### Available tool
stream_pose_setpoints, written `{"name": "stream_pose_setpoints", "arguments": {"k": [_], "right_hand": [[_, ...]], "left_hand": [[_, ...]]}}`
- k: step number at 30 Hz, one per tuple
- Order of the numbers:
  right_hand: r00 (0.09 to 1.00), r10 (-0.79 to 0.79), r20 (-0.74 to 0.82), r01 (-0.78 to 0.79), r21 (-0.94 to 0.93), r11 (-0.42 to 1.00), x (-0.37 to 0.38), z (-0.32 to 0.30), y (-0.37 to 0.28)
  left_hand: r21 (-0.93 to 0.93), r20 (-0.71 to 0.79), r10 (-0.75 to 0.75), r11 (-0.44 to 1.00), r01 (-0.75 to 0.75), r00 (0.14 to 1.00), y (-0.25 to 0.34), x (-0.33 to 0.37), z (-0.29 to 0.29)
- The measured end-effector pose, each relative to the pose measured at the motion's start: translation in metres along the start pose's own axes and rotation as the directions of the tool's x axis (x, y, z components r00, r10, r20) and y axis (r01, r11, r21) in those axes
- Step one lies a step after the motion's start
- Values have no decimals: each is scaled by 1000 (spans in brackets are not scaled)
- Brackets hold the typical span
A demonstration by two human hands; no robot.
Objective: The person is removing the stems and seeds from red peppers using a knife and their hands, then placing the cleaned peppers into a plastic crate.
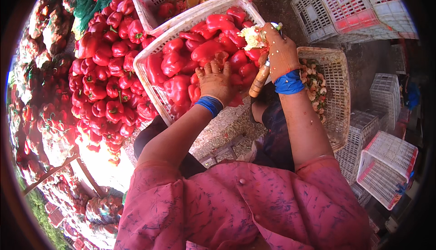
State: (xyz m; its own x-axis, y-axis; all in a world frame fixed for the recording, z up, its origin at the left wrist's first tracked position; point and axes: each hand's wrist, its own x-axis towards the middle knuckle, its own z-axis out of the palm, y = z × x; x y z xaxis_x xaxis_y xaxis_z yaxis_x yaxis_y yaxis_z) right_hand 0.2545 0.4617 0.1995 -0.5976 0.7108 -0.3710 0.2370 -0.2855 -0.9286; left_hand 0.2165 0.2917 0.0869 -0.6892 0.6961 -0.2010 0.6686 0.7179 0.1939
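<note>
My left hand (214, 84) lies with fingers spread on the red bell peppers (175, 62) that fill a white plastic crate (147, 84) in front of me. Over that crate's right edge, my right hand (282, 53) is closed around a knife (260, 81), its wooden handle pointing down toward me. A pale, seedy pepper core (252, 37) with a green stem sticks out at the fingers of the same hand. Most of the blade is hidden. To the right of my right forearm stands a worn crate (338, 75) holding pepper cores and scraps (314, 84).
A large heap of whole red peppers (106, 75) lies left of the crate, with a green net (88, 4) behind it. Beyond the pepper crate, another crate (145, 0) holds pepper scraps. Stacked crates (338, 7) stand far right; an upturned crate (386, 166) lies near right.
</note>
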Motion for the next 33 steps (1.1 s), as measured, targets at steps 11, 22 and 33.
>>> {"name": "stream_pose_setpoints", "arguments": {"k": [11, 22, 33], "right_hand": [[996, -51, -77, 55, 47, 997, 4, -17, -9], [953, -191, -236, 176, -80, 981, -12, -85, -40], [947, 41, -317, -253, -665, 703, 34, -310, 57]], "left_hand": [[-92, -306, -29, 996, 1, 952, 18, 38, 48], [61, 43, 209, 976, -211, 977, 23, 19, 49], [-631, -111, -156, 774, 52, 981, -89, 33, -82]]}}
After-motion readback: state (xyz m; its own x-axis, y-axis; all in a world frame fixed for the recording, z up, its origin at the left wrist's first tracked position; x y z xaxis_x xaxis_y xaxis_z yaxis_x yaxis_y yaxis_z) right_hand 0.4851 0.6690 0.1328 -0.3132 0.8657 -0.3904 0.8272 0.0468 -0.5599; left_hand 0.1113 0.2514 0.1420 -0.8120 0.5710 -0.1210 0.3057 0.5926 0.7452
